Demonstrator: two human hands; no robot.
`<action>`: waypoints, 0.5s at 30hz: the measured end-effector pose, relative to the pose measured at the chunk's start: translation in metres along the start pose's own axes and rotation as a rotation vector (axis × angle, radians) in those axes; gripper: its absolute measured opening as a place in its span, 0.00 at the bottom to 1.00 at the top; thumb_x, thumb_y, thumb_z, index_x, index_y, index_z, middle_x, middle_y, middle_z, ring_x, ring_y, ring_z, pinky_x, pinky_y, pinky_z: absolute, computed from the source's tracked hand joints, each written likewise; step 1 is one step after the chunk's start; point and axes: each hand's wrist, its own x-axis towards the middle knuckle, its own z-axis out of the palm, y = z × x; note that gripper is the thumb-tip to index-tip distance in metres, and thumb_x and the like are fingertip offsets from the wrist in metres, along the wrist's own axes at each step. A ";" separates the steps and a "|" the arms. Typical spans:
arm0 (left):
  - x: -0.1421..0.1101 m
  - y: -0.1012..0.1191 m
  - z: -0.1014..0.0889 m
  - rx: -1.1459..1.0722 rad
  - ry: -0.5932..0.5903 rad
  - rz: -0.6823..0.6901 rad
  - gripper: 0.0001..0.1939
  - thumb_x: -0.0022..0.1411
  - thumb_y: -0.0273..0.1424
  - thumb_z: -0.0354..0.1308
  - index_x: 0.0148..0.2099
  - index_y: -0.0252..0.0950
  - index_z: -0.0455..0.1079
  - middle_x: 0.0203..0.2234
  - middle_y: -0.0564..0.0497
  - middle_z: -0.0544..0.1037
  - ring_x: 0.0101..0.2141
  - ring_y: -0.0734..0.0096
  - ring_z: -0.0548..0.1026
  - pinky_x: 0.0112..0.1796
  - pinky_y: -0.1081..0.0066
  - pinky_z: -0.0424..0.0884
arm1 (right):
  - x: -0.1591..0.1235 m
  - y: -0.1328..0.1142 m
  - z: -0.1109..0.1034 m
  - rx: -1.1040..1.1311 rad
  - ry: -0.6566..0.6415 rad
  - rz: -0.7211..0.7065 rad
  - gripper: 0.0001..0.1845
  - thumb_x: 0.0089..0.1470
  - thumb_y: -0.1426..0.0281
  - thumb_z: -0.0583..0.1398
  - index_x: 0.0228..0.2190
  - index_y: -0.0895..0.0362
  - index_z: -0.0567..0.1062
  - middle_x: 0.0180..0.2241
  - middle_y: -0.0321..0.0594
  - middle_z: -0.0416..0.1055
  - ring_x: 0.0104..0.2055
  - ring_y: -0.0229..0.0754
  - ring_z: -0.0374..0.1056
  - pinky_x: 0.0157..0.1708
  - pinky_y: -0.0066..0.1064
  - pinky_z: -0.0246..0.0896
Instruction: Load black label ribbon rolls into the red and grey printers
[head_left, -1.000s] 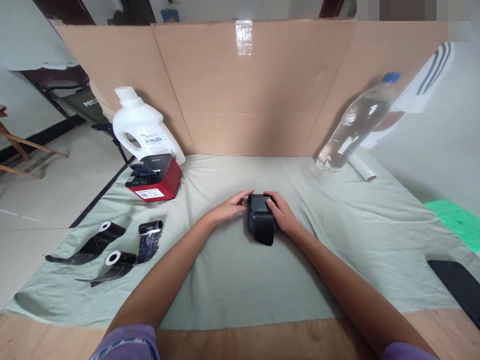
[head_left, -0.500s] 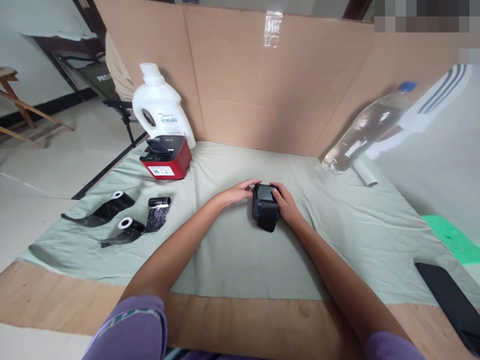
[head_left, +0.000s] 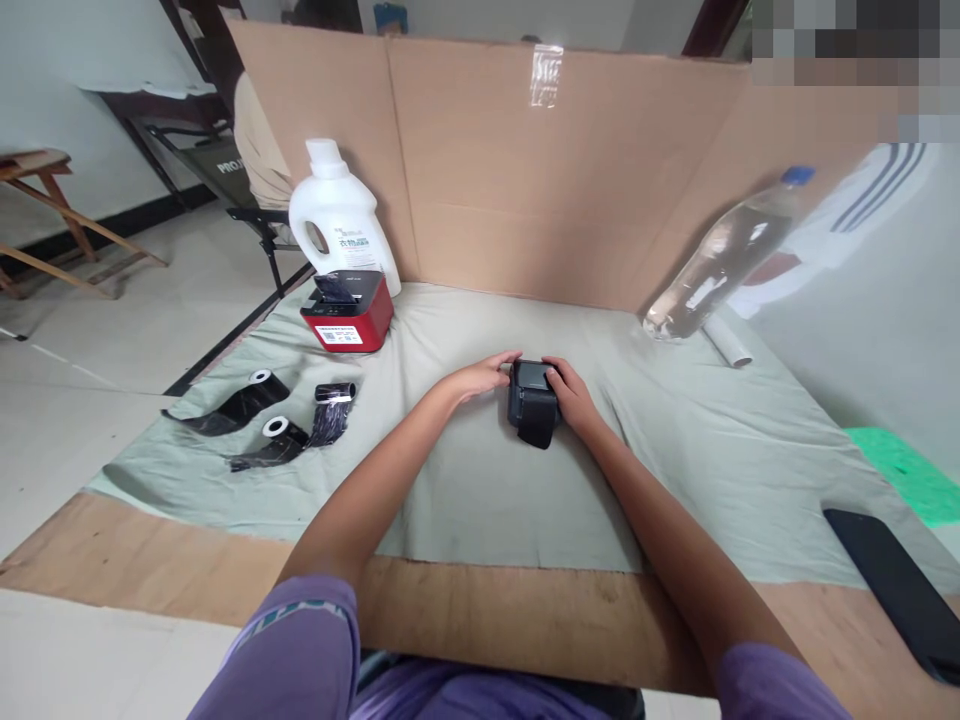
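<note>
A small black portable printer [head_left: 534,374] lies on the cloth in front of me. A wide black strip [head_left: 538,418] hangs from its near side. My right hand [head_left: 573,396] is wrapped around the printer's right side, its thumb on the top. On the left, my left hand [head_left: 484,377] has its fingers stretched out and apart at the far left corner, the fingertips at or touching the edge. What the fingers do behind the printer is hidden.
Several black rolls [head_left: 279,428] with loose ends lie at left. Behind them stands a red and black printer [head_left: 349,312] before a white detergent bottle [head_left: 341,215]. A clear bottle [head_left: 724,255] leans at right by a white tube [head_left: 727,345]. A phone [head_left: 892,590] lies front right; cardboard [head_left: 577,180] stands behind.
The camera view has shifted, so the scene sits further right and more of the table's front edge shows. Both hands stay at the black printer with little change.
</note>
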 end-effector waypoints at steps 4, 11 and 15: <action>0.001 -0.003 -0.001 0.020 0.012 0.016 0.45 0.48 0.21 0.57 0.70 0.38 0.62 0.71 0.40 0.58 0.67 0.52 0.60 0.66 0.55 0.55 | 0.000 0.000 0.000 0.005 0.011 -0.012 0.26 0.63 0.50 0.52 0.51 0.54 0.73 0.54 0.48 0.74 0.56 0.51 0.68 0.61 0.49 0.59; -0.001 -0.003 -0.002 0.009 0.016 0.041 0.44 0.49 0.21 0.56 0.71 0.36 0.61 0.71 0.40 0.59 0.66 0.53 0.62 0.65 0.57 0.56 | 0.000 0.002 0.001 0.009 0.011 -0.008 0.27 0.63 0.49 0.52 0.51 0.53 0.74 0.54 0.47 0.74 0.56 0.52 0.68 0.61 0.50 0.59; -0.004 -0.002 -0.003 0.004 0.017 0.012 0.45 0.50 0.21 0.57 0.72 0.36 0.60 0.70 0.40 0.60 0.63 0.55 0.66 0.64 0.58 0.57 | -0.001 0.002 0.000 0.012 0.008 -0.007 0.29 0.63 0.48 0.51 0.52 0.54 0.73 0.55 0.48 0.73 0.57 0.52 0.68 0.61 0.50 0.59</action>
